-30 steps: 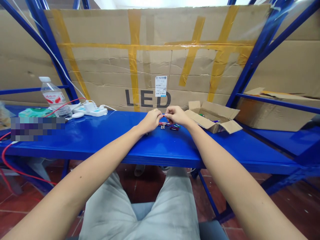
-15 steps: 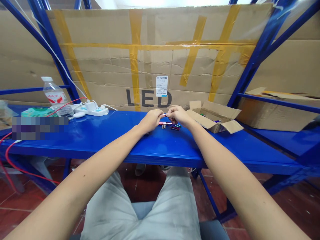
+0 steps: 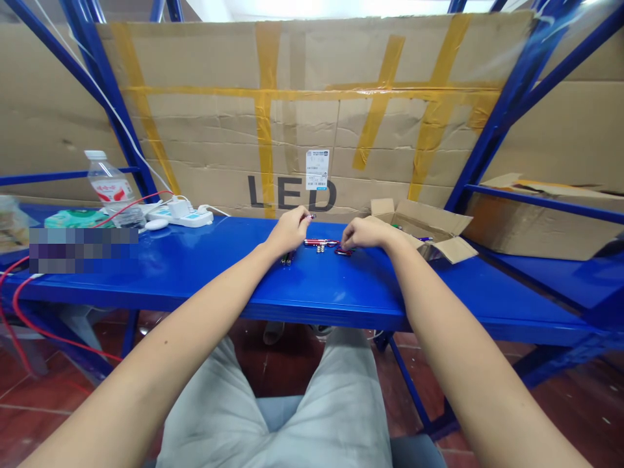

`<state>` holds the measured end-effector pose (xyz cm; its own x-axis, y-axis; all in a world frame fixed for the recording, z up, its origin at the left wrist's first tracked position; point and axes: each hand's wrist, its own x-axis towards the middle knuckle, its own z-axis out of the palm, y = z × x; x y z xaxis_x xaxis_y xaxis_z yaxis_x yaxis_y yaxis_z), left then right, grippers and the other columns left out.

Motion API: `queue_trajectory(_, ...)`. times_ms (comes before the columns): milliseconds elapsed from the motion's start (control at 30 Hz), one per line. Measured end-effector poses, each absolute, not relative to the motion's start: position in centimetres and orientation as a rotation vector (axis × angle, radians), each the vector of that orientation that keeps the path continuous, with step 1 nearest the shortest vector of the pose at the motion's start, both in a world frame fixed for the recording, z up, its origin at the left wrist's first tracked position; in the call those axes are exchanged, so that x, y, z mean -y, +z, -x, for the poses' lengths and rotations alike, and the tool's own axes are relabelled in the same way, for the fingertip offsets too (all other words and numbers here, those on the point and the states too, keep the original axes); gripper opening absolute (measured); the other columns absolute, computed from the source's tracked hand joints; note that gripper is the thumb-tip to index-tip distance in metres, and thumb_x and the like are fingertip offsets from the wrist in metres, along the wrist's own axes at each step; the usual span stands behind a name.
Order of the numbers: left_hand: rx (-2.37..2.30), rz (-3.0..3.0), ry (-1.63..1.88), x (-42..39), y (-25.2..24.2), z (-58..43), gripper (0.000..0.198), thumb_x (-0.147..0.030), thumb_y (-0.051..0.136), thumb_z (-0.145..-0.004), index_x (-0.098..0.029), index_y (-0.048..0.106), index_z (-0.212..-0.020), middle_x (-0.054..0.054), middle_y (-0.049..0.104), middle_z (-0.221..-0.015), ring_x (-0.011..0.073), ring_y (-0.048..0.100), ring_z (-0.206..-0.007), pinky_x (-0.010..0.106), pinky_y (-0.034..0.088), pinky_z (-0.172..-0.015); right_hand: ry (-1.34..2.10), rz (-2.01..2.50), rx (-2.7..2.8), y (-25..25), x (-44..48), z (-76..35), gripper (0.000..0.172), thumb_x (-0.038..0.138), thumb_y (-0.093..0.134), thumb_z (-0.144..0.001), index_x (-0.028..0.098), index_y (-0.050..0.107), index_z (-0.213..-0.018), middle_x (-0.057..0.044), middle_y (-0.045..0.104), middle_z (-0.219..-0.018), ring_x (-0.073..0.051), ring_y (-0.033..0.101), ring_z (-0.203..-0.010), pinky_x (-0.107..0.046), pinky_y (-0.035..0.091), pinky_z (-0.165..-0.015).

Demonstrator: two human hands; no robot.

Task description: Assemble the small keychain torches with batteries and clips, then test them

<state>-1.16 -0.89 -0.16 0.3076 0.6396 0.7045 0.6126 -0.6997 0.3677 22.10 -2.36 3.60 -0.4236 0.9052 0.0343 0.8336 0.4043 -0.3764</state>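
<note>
My left hand (image 3: 291, 229) is closed around a small slim tube (image 3: 312, 216) with a shiny end, most of it hidden by the fingers. My right hand (image 3: 363, 233) reaches down with fingertips pinched at the small dark red pieces (image 3: 344, 252) on the blue table; whatever is between them is hidden. Between the hands lies a red pen-like barrel (image 3: 316, 242) with a silvery part. Just in front of it are several tiny silvery pieces (image 3: 320, 249). Slim dark pen-like pieces (image 3: 288, 259) lie beside my left wrist.
An open cardboard box (image 3: 455, 250) with small parts stands right of my right hand. At the left are a plastic bottle (image 3: 110, 185), a white power strip (image 3: 192, 216) and a green packet (image 3: 73, 219). A large cardboard sheet (image 3: 205, 143) rises behind the blue table (image 3: 185, 260).
My hands have parted. The right has moved right and down to the dark red pieces; the left has shifted slightly left, keeping the small tube. The slim pieces by my left wrist show more.
</note>
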Motion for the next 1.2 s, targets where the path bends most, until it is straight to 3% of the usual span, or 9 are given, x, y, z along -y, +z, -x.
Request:
queue_trajectory(233, -1.201, -2.578, 1.375, 0.7, -0.3, 1.1, 0.015, -0.025, 0.049, -0.094, -0.017, 0.060, -0.088, 0.008, 0.069, -0.088, 0.0208, 0.061, -0.083, 0.033, 0.045, -0.075, 0.382, 1.696, 2.535, 2.6, 1.9, -20.9, 0.014, 0.018, 0.070, -0.064, 0.017, 0.077, -0.076, -0.003, 0.075, -0.075, -0.019, 0.066, -0.073, -0.026, 0.046, -0.062)
queue_trajectory(333, -1.197, -2.571, 1.387, 0.7, -0.2, 1.1, 0.014, -0.025, 0.050, -0.092, -0.017, 0.061, -0.088, 0.007, 0.069, -0.087, 0.0197, 0.060, -0.080, 0.032, 0.044, -0.074, 0.344, 1.702, 2.577, 2.5, 2.2, -20.3, 0.014, 0.017, 0.068, -0.064, 0.015, 0.075, -0.076, -0.004, 0.072, -0.073, -0.019, 0.063, -0.069, -0.027, 0.043, -0.060)
queue_trajectory(467, -1.160, -2.515, 1.364, 1.0, -0.3, 1.0, 0.010, -0.024, 0.055, -0.086, -0.017, 0.061, -0.086, 0.004, 0.067, -0.081, 0.0175, 0.057, -0.075, 0.030, 0.042, -0.070, 0.422, 1.454, 2.503, 2.4, 2.2, -20.0, 0.007, 0.021, 0.061, -0.070, 0.016, 0.066, -0.071, 0.000, 0.061, -0.062, -0.014, 0.052, -0.060, -0.027, 0.037, -0.056)
queue_trajectory(600, -1.070, -2.483, 1.284, 1.4, -0.4, 0.7, 0.009, -0.021, 0.059, -0.081, -0.017, 0.063, -0.087, 0.001, 0.065, -0.077, 0.0152, 0.055, -0.070, 0.027, 0.040, -0.067, 0.483, 1.151, 2.288, 2.2, 1.7, -20.0, 0.017, 0.030, 0.053, -0.084, 0.016, 0.059, -0.076, 0.000, 0.058, -0.068, -0.013, 0.049, -0.064, -0.026, 0.038, -0.059)
queue_trajectory(733, -0.999, -2.481, 1.248, 1.8, -0.4, 0.4, 0.012, -0.019, 0.058, -0.081, -0.017, 0.066, -0.090, 0.000, 0.066, -0.075, 0.0138, 0.054, -0.067, 0.026, 0.039, -0.065, 0.777, 1.065, 2.201, 1.8, 1.9, -19.5, 0.015, 0.032, 0.054, -0.090, 0.019, 0.051, -0.083, -0.002, 0.062, -0.074, -0.014, 0.054, -0.063, -0.026, 0.042, -0.059)
queue_trajectory(867, -0.963, -2.467, 1.318, 1.7, -0.1, 0.6, 0.012, -0.022, 0.057, -0.085, -0.016, 0.065, -0.080, 0.000, 0.064, -0.072, 0.0133, 0.052, -0.067, 0.026, 0.037, -0.065, 1.223, 0.932, 2.054, 1.5, 2.2, -18.8, 0.019, 0.035, 0.056, -0.092, 0.022, 0.043, -0.088, -0.002, 0.064, -0.072, -0.015, 0.058, -0.058, -0.027, 0.046, -0.055)
queue_trajectory(1033, -0.983, -2.491, 1.403, 1.4, 0.0, 0.7, 0.017, -0.027, 0.058, -0.088, -0.016, 0.064, -0.075, -0.001, 0.059, -0.065, 0.0133, 0.049, -0.064, 0.026, 0.035, -0.063, 1.460, 0.814, 1.820, 1.7, 2.4, -18.9, 0.021, 0.024, 0.065, -0.085, 0.021, 0.049, -0.099, 0.005, 0.048, -0.064, -0.011, 0.047, -0.053, -0.027, 0.045, -0.053)
queue_trajectory(1200, -0.960, -2.543, 1.409, 1.4, -0.2, 0.6, 0.014, -0.023, 0.058, -0.088, -0.017, 0.066, -0.078, 0.002, 0.066, -0.073, 0.0147, 0.054, -0.067, 0.027, 0.038, -0.066, 1.510, 0.829, 1.819, 2.0, 2.7, -18.8, 0.012, 0.024, 0.065, -0.084, 0.017, 0.055, -0.086, 0.007, 0.035, -0.060, -0.009, 0.035, -0.052, -0.026, 0.040, -0.053)
